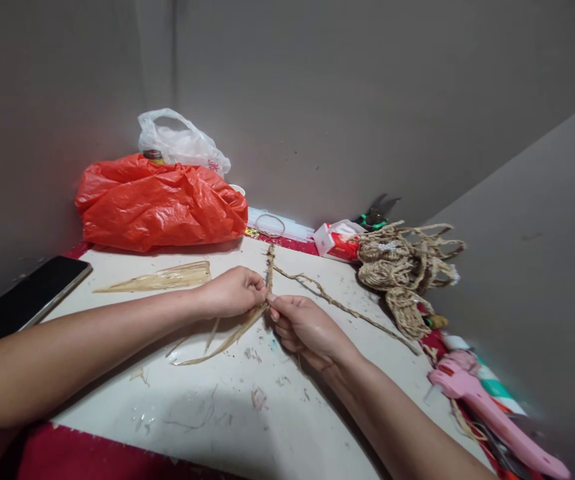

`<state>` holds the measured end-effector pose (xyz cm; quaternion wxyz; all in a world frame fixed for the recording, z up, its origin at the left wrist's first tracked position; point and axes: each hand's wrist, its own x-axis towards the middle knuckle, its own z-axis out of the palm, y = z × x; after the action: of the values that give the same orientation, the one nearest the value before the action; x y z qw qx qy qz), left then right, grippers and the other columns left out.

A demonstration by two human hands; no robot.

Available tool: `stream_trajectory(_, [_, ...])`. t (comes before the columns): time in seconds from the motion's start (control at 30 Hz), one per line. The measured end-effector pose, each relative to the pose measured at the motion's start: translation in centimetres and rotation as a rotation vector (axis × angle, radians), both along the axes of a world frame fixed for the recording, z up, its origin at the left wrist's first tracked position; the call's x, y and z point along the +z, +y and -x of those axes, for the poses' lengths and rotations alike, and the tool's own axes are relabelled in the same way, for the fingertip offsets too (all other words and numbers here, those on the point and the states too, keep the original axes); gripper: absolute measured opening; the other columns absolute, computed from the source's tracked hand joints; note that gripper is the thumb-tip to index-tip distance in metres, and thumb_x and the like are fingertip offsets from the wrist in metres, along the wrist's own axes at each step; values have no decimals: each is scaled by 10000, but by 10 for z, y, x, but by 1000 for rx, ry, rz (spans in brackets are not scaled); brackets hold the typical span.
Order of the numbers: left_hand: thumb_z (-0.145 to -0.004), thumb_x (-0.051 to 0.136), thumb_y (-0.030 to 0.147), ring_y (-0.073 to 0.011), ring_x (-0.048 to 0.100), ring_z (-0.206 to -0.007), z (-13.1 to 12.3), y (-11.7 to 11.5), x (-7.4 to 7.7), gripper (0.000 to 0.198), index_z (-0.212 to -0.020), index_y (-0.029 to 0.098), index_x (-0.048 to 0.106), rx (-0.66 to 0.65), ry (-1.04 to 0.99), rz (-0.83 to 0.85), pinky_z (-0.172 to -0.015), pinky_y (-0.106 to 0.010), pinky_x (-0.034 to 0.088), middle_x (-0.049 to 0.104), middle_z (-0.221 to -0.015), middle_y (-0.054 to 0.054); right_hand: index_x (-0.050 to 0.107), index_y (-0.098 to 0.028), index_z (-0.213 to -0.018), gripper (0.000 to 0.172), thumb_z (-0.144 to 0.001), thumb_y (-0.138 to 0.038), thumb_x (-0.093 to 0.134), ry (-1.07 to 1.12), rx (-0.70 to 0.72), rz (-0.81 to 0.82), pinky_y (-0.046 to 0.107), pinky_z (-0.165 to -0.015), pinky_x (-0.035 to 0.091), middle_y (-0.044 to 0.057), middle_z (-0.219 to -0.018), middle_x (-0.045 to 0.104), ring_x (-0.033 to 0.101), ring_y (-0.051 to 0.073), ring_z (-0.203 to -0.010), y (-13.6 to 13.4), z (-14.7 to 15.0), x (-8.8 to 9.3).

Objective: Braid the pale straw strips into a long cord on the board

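My left hand (237,291) and my right hand (300,327) meet near the middle of the white board, thumbs and fingertips pinched together. Both grip a twisted straw cord (270,261), whose finished-looking end points away from me. From under my left hand a flat loose strand of dried leaf (234,339) trails toward the lower left. A thin twisted side strand (337,301) runs off from the cord to the right across the board. Left of the cord lies a wide dried leaf strip (160,277). My fingers hide the spot where the strands join.
A red plastic bag (162,207) stands at the back left, a phone (32,297) before it. At the right are a tissue pack (337,241), green-handled pliers (374,217), bundled straw cord (400,267) and a pink glue gun (492,407). Scraps dot the white board (207,427).
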<state>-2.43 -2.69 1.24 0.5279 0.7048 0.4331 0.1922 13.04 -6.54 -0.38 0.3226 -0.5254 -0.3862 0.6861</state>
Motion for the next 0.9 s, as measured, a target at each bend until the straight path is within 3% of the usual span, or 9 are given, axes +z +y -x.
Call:
stream_trajectory(0.13, [-708, 468, 156, -67, 343, -420, -4, -15, 2, 85, -784, 169, 505, 80, 2, -47, -439, -195, 255, 463, -496, 67, 460, -164, -567, 389, -620, -472, 692, 57, -40, 17, 165, -327, 51, -122, -353, 225, 119, 6, -320, -2, 2, 0])
stream_trajectory(0.33, [-747, 446, 180, -106, 467, -491, -4, -21, -5, 332, -1078, 173, 422, 61, 49, -224, -484, -206, 322, 562, -583, 32, 497, -152, -598, 318, -641, -415, 671, 60, -66, 40, 162, -328, 57, -122, -350, 228, 116, 9, -328, -2, 3, -1])
stream_trajectory(0.47, [-796, 386, 182, -171, 573, -634, -6, -27, -4, 462, -1254, 151, 335, 1, 270, -479, -576, -259, 398, 622, -699, -34, 429, -173, -550, 321, -654, -382, 650, 73, -88, 34, 166, -327, 64, -116, -353, 237, 116, 10, -327, -3, 3, -4])
stream_trajectory(0.57, [-798, 361, 131, -210, 607, -671, -8, -36, -1, 567, -1348, 144, 225, -121, 544, -665, -604, -300, 424, 643, -752, -64, 353, -188, -500, 358, -678, -358, 612, 47, -115, 14, 170, -327, 84, -103, -349, 256, 132, 10, -317, -5, 5, -5])
stream_trajectory(0.67, [-810, 321, 79, -206, 619, -663, -10, -44, -3, 579, -1369, 127, 179, -234, 700, -814, -602, -301, 440, 645, -785, -83, 381, -181, -487, 286, -661, -287, 581, -6, -131, -21, 175, -329, 102, -93, -341, 273, 157, 14, -308, -7, 8, -5])
stream_trajectory(0.9, [-814, 316, 79, -186, 616, -649, -8, -53, -14, 525, -1332, 65, 233, -306, 554, -1050, -561, -280, 461, 643, -812, -110, 496, -138, -529, 203, -641, -258, 615, 71, -57, -76, 184, -334, 140, -43, -426, 408, 276, 27, -340, -6, 5, -5])
